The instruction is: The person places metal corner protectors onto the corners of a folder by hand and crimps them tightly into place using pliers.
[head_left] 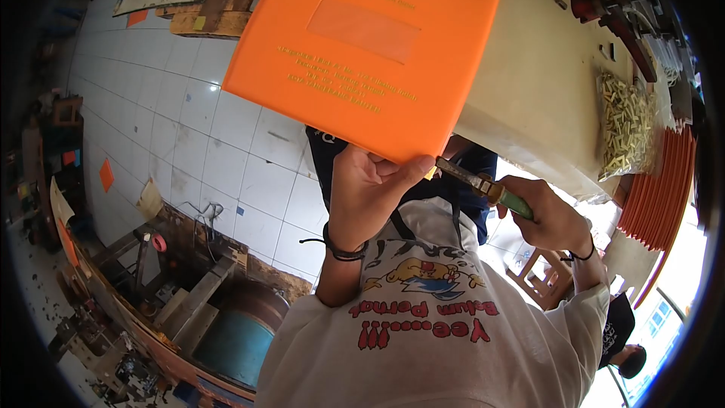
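An orange folder (355, 38) with gold printing and a clear window is held up in front of me. My left hand (381, 185) grips its lower edge close to the corner, thumb on the front side. My right hand (547, 215) is closed around green-handled pliers (483, 185). The jaws of the pliers reach the folder's corner beside my left thumb. A small yellow-gold piece (431, 173) shows at that corner, partly hidden by the thumb.
On the table (521, 83) at right lies a clear bag of small gold-coloured pieces (627, 125). A stack of orange folders (661, 189) stands beyond it. A machine with a teal drum (238, 344) is at lower left. Another person (623, 340) appears at far right.
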Motion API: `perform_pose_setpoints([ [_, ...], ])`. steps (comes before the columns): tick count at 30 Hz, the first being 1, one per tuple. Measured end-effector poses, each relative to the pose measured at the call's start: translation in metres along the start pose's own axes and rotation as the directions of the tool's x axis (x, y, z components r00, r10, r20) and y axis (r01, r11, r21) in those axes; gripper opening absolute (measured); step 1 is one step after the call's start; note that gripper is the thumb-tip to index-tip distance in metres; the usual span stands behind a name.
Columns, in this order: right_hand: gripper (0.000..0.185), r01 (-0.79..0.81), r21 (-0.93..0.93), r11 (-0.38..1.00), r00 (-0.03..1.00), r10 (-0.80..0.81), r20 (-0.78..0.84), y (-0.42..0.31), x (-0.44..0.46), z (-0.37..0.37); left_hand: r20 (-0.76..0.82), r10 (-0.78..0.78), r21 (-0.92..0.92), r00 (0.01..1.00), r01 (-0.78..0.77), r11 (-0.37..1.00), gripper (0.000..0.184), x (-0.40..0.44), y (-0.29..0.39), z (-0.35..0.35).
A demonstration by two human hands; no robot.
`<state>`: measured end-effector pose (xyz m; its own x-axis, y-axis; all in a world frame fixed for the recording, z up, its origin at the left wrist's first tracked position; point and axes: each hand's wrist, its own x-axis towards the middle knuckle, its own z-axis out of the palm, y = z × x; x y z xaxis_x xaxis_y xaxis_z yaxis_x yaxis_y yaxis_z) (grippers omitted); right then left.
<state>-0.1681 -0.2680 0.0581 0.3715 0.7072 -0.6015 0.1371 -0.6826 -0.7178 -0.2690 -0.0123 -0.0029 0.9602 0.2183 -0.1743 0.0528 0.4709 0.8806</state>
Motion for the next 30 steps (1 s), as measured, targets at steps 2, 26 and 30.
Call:
perform_pose_setpoints([
  [2,0.037,0.009,-0.063,0.998,1.000,-0.009,-0.006,-0.005,0.000,-0.002,-0.001,0.000,0.004,1.000,0.000,1.000,0.029,0.000,0.000,0.000],
  [26,0.089,-0.062,-0.204,0.977,0.956,0.117,0.268,-0.015,0.005,-0.021,-0.012,-0.062,-0.019,0.998,0.062,0.998,0.024,0.003,-0.002,-0.003],
  [30,0.088,-0.001,-0.129,0.992,0.969,0.033,0.246,-0.008,0.008,-0.018,-0.017,-0.043,-0.002,0.999,0.043,0.999,0.024,0.003,0.000,-0.003],
])
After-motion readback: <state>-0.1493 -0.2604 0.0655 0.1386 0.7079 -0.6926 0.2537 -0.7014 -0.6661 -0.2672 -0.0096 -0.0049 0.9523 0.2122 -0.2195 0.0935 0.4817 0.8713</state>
